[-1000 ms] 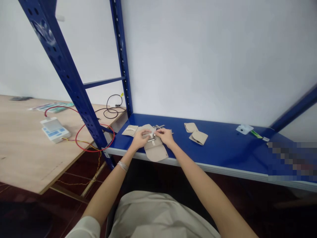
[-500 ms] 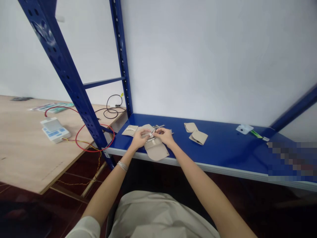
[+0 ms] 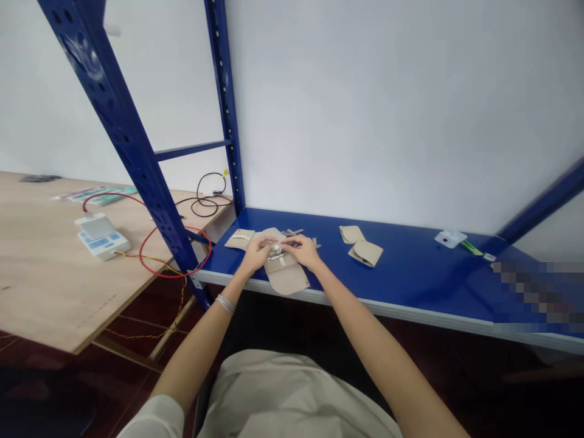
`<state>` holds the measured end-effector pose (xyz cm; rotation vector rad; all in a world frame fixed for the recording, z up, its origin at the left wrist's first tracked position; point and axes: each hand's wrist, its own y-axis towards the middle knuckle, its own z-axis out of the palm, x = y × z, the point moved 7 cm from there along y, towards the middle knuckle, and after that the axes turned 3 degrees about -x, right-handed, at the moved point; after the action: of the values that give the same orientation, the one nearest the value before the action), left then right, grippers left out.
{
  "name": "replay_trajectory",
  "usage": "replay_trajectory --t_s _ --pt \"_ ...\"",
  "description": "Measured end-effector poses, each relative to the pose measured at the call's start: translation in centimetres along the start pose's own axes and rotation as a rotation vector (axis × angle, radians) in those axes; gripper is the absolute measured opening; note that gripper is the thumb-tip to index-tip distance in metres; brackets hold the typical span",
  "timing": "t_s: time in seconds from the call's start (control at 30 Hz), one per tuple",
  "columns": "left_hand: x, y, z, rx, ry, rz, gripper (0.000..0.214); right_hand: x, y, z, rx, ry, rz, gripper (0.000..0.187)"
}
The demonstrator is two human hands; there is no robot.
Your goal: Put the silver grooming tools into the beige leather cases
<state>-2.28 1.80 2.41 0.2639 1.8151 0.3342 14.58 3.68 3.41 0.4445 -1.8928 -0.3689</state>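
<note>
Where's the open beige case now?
In the head view, the open beige case lies toward the left end of the blue shelf, at its front edge, between the left hand and right hand.

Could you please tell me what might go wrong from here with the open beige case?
The open beige case reaches the front edge of the blue shelf, so a tug might drag it over. Loose metal pieces lie just beyond the right hand, which could knock them.

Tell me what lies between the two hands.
Between the left hand and the right hand, the head view shows small metallic items on an open beige pouch.
</note>
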Motion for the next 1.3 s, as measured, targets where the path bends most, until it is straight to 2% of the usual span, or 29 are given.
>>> replay_trajectory --t_s 0.23,0.43,0.6,0.73,0.93,1.17,1.3 --pt "-0.3 0.0 0.3 0.058 -0.052 0.116 0.03 -0.2 0.2 0.2 0.022 -0.014 -0.023 0.018" --pt "-0.6 -0.1 0.5 0.078 -0.059 0.155 0.028 0.4 0.1 0.4 0.038 -0.063 -0.094 0.011" --pt "-0.7 -0.2 0.8 0.123 -0.074 0.129 0.029 1.0 -0.2 0.7 0.076 -0.082 -0.14 0.01" --pt "-0.6 -0.2 0.9 0.145 -0.114 0.102 0.03 0.6 -0.1 0.6 0.066 -0.074 -0.119 0.012" --pt "-0.5 -0.1 0.5 0.083 -0.174 0.09 0.034 0.1 0.2 0.2 0.035 -0.007 -0.068 0.016" --pt "-0.1 -0.1 0.9 0.117 -0.206 0.049 0.033 0.8 0.0 0.5 0.052 -0.08 -0.139 0.013" --pt "-0.3 -0.2 0.8 0.106 -0.174 0.076 0.032 1.0 -0.2 0.5 0.064 -0.066 -0.118 0.012"
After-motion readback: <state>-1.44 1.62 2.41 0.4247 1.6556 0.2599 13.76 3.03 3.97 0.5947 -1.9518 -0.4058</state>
